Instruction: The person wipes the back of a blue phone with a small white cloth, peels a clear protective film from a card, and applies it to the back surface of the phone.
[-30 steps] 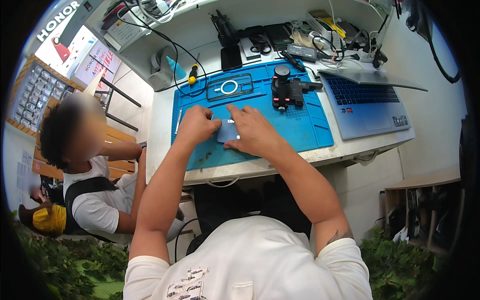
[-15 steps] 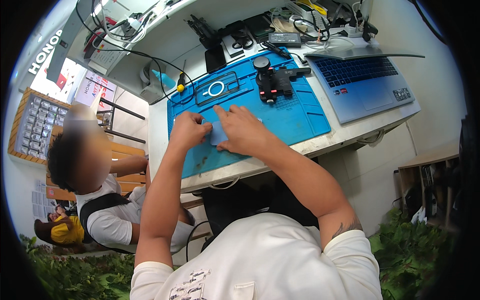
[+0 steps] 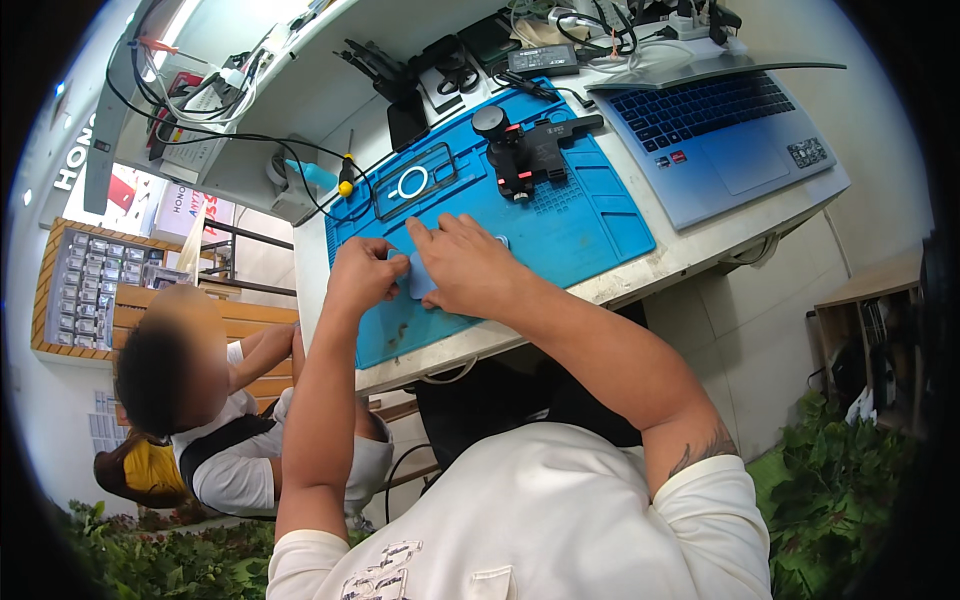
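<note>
A light-blue, flat, phone-like panel lies on the blue repair mat, largely covered by my right hand. That hand spans it, thumb at the near edge and fingers along the far side. My left hand is closed in a pinch at the panel's left edge. What sits between its fingertips is too small to make out. Just beyond my hands rests a clear, black-edged phone case with a white ring. A black clamp-like holder with a round knob stands on the mat farther right.
An open laptop sits at the right. Left of the mat are a yellow-handled screwdriver, a light-blue bottle and looping black cables. A black phone and a power adapter lie behind. Another person sits at the left.
The whole view has shifted slightly, moving the bench things left in the picture. My hands keep nearly the same hold around the panel. The seated person's head has moved lower.
</note>
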{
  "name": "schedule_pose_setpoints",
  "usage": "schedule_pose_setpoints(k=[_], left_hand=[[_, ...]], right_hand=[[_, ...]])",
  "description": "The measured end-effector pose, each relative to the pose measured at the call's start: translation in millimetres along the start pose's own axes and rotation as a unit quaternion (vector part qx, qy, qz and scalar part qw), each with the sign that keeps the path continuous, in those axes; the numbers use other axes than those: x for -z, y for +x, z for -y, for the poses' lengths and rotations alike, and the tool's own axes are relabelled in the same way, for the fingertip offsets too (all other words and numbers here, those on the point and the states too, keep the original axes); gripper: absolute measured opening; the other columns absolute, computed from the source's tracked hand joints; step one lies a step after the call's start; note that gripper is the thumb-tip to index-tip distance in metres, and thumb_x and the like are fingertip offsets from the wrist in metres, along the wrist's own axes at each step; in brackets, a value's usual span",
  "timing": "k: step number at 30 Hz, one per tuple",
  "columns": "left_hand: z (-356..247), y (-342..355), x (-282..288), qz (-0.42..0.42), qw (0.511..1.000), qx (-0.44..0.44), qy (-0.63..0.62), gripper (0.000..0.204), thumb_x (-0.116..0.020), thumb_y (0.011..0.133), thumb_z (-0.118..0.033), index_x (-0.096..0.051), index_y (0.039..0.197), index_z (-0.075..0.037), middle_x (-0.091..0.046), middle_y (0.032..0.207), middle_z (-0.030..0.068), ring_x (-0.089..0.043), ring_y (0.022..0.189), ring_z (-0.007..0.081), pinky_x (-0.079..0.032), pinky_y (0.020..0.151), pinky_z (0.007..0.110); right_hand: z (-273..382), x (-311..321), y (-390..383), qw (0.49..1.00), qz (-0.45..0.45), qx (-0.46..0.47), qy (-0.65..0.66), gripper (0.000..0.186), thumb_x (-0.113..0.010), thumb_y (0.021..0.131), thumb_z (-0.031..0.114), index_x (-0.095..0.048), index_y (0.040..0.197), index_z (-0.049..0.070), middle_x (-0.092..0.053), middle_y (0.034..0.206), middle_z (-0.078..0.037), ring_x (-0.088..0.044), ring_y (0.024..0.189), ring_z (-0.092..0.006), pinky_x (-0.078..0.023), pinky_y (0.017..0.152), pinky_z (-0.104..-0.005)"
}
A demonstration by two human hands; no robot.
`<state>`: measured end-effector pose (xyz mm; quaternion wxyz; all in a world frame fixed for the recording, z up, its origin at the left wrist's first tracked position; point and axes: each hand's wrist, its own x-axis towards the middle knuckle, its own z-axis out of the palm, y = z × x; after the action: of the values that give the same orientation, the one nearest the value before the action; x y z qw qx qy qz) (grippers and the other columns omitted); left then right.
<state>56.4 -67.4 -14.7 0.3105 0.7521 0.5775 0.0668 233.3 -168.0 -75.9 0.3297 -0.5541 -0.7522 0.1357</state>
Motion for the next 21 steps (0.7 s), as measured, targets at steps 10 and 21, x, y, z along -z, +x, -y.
schedule_pose_setpoints(k=[10, 21], left_hand=[[3.7, 2.5, 2.6, 0.022, 0.999, 0.001, -0.03, 0.021, -0.079, 0.089, -0.015, -0.077, 0.09, 0.005, -0.07, 0.069, 0.0052, -0.068, 0.054, 0.0137, -0.056, 0.051, 0.028], [7.6, 8.1, 7.5, 0.061, 0.996, 0.022, -0.066, 0.021, -0.08, 0.085, -0.016, -0.08, 0.091, 0.004, -0.072, 0.072, 0.0066, -0.07, 0.056, 0.0155, -0.056, 0.052, 0.029]], right_hand=[[-0.2, 0.3, 0.8, 1.0, -0.011, 0.009, -0.015, 0.1, -0.1, 0.076, 0.029, -0.048, 0.151, -0.013, -0.078, 0.115, -0.02, -0.064, 0.121, -0.0367, -0.05, 0.104, -0.0459], [1.8, 3.5, 1.7, 1.0, 0.011, 0.0, -0.018, 0.104, -0.099, 0.077, 0.032, -0.049, 0.155, -0.015, -0.077, 0.116, -0.019, -0.065, 0.127, -0.0355, -0.048, 0.111, -0.0446]])
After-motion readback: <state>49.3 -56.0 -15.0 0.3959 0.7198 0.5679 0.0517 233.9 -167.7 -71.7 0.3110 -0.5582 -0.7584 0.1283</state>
